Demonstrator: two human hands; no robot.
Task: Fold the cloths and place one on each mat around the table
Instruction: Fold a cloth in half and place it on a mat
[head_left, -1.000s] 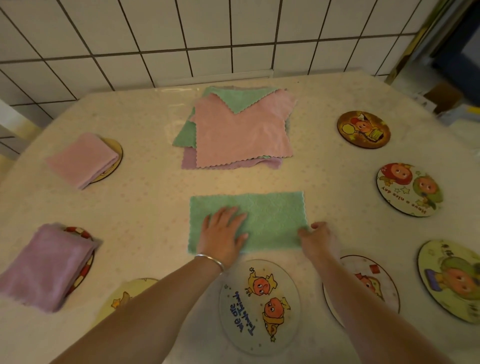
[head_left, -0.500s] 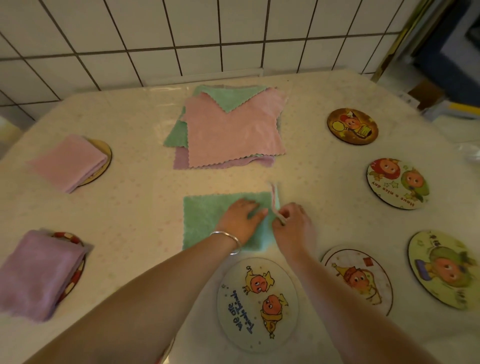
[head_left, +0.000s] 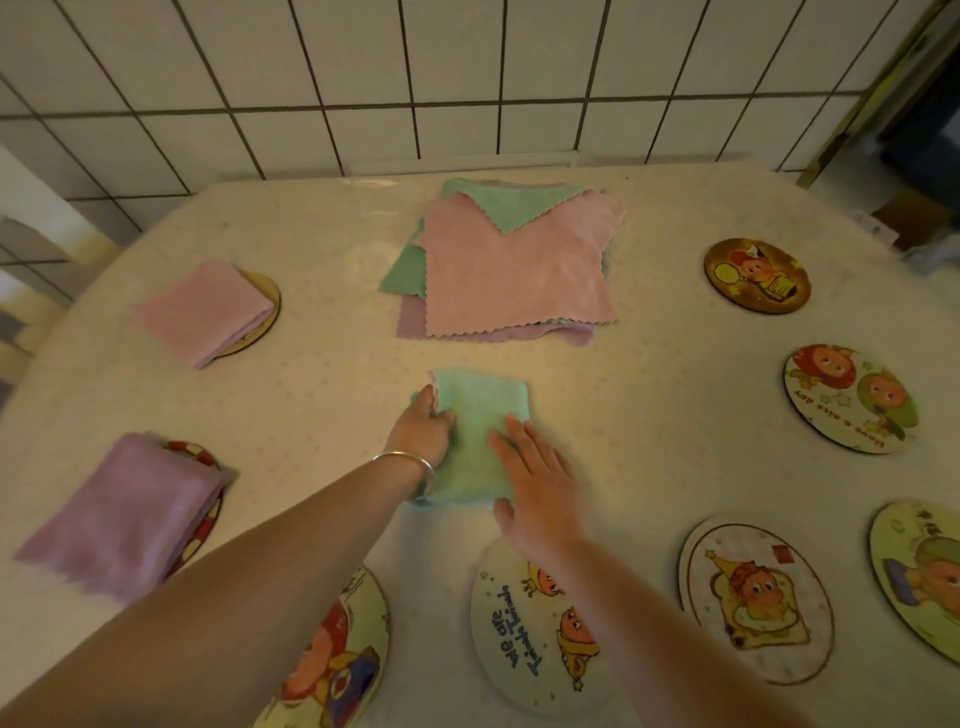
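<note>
A green cloth (head_left: 480, 415), folded into a small rectangle, lies mid-table. My left hand (head_left: 422, 428) grips its left edge, fingers curled at the upper left corner. My right hand (head_left: 537, 480) lies flat on its right side with straight fingers. A stack of unfolded pink, green and purple cloths (head_left: 511, 270) sits beyond. A folded pink cloth (head_left: 205, 310) covers a mat at far left. A folded purple cloth (head_left: 132, 512) covers a mat at near left. Round picture mats lie bare: one (head_left: 530, 639) below my hands, one (head_left: 340, 660) under my left arm, one (head_left: 756, 600) to the right.
More bare mats line the right side: a dark one (head_left: 757, 275), a light one (head_left: 849, 399) and one cut by the frame edge (head_left: 919, 577). A white tiled wall (head_left: 415, 78) stands behind the table (head_left: 649, 395).
The right hand carried the green cloth's right half over to the left, halving its width, then let go and laid flat. The left hand moved from the cloth's middle to its left edge.
</note>
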